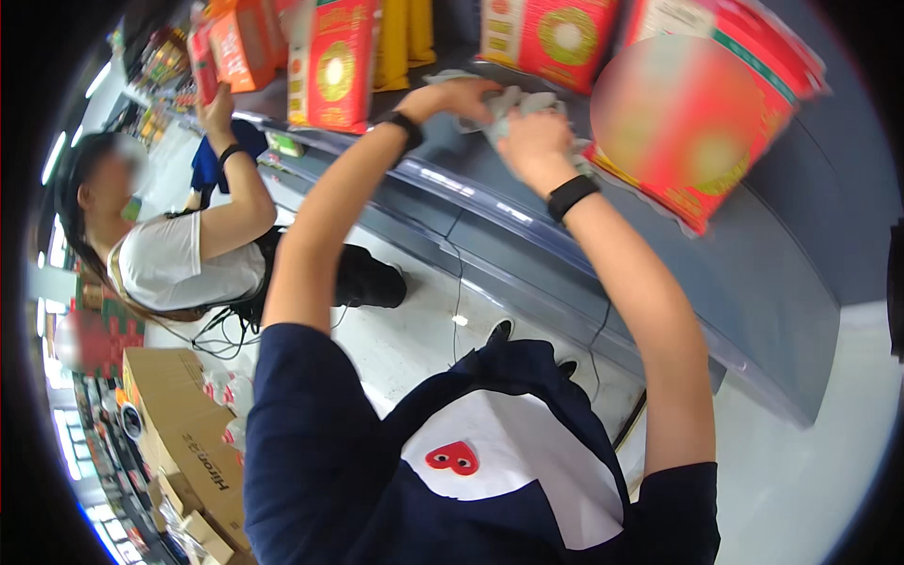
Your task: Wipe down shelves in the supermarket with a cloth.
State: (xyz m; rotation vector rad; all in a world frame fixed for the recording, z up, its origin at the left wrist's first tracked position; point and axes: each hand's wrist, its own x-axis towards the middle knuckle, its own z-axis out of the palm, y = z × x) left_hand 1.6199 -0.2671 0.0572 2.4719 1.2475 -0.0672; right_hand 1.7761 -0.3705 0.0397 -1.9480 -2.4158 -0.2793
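Observation:
A crumpled light-grey cloth [519, 102] lies on the grey shelf [763, 282], between red-and-gold packages. My right hand [540, 145] presses down on the cloth with its fingers bunched into it. Just to the left, my left hand [459, 99] curves over the cloth's other side; blur hides how firmly it grips. A large red plastic package [763, 120] leans at an angle right of my hands. Behind them stands another red package [551, 39], and a third upright red package [335, 67] is beyond my left wrist.
A co-worker [198, 261] in a white shirt stands at the left, one hand raised to a red item [203, 63]. A clear edge strip [452, 185] runs along the shelf front. Black cables [459, 282] hang below it. A cardboard box [183, 438] sits on the floor behind.

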